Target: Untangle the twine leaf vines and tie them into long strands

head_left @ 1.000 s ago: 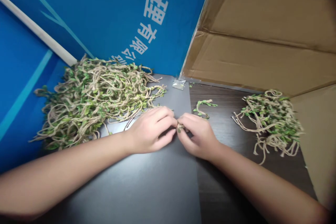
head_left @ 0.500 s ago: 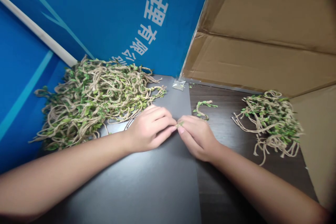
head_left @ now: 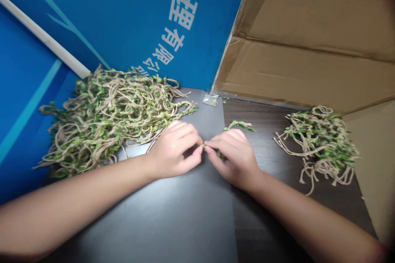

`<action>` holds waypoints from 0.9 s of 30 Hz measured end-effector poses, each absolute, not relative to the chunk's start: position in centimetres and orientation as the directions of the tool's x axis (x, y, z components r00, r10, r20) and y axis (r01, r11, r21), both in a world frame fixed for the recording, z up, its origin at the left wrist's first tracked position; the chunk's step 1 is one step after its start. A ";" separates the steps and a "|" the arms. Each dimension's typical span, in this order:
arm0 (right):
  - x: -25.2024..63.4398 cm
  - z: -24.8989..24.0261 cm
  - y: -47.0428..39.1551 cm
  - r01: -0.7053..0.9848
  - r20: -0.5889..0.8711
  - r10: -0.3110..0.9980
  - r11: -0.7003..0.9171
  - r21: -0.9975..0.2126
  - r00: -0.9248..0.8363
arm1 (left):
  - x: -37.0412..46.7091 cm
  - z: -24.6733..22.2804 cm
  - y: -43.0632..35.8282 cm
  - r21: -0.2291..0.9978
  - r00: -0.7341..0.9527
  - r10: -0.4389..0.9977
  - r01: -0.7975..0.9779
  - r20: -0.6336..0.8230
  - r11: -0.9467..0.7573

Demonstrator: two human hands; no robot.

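My left hand [head_left: 180, 148] and my right hand [head_left: 233, 154] meet fingertip to fingertip over the grey board. Both pinch a small bit of leafy jute twine [head_left: 204, 146], mostly hidden by the fingers. Past the knuckles of my right hand, a length of the green-leaved twine [head_left: 240, 125] sticks out over the dark wood; whether it joins the pinched bit I cannot tell. To the left, a big tangled heap of leafy twine [head_left: 114, 111] lies close to my left hand. A smaller pile of leafy twine [head_left: 324, 144] lies off to the right.
Under my hands is a grey board [head_left: 173, 218] on a dark wood-grain tabletop [head_left: 262, 222]. A blue panel with white characters [head_left: 123, 16] stands behind. Cardboard [head_left: 308, 74] walls the back right. A small clear plastic packet [head_left: 210, 99] lies at the back, near a white pole [head_left: 46, 39].
My right hand has shifted slightly up, and its fingers have bent more. The twine beyond it has moved, with less of its curl showing. My left hand stays nearly in place.
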State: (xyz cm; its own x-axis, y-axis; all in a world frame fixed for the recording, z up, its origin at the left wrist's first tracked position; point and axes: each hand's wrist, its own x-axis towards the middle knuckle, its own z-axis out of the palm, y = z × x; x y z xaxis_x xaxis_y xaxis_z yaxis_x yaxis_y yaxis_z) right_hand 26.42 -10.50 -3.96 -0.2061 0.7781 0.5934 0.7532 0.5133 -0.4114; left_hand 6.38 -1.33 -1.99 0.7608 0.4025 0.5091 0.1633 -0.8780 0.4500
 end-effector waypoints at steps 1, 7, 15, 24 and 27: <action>26.4 -4.0 -10.5 0.758 0.595 0.775 0.516 -0.399 -0.215 | 6.4 -2.0 -1.3 0.444 0.767 0.404 0.174 0.499 -0.879; 26.4 -3.9 -10.5 0.781 0.591 0.774 0.507 -0.365 -0.227 | 6.3 -1.9 -1.4 0.420 0.777 0.413 0.213 0.474 -0.882; 26.4 -3.9 -10.5 0.757 0.601 0.760 0.538 -0.371 -0.246 | 6.3 -1.7 -1.7 0.423 0.785 0.437 0.249 0.439 -0.871; 26.3 -4.1 -10.4 0.672 0.598 0.757 0.589 -0.449 -0.265 | 6.4 -1.9 -1.3 0.574 0.809 0.445 0.168 0.384 -0.801; 26.2 -4.1 -10.4 0.685 0.574 0.782 0.557 -0.470 -0.243 | 6.3 -2.0 -1.1 0.607 0.810 0.437 0.131 0.390 -0.784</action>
State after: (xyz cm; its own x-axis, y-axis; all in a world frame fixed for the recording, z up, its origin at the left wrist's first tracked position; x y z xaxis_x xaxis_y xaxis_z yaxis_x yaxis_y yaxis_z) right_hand 26.23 -10.36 -4.06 -0.2431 0.7822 0.5737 0.6847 0.5573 -0.4697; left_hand 6.34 -1.13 -2.04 0.8103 0.4373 0.3901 0.1308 -0.7838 0.6070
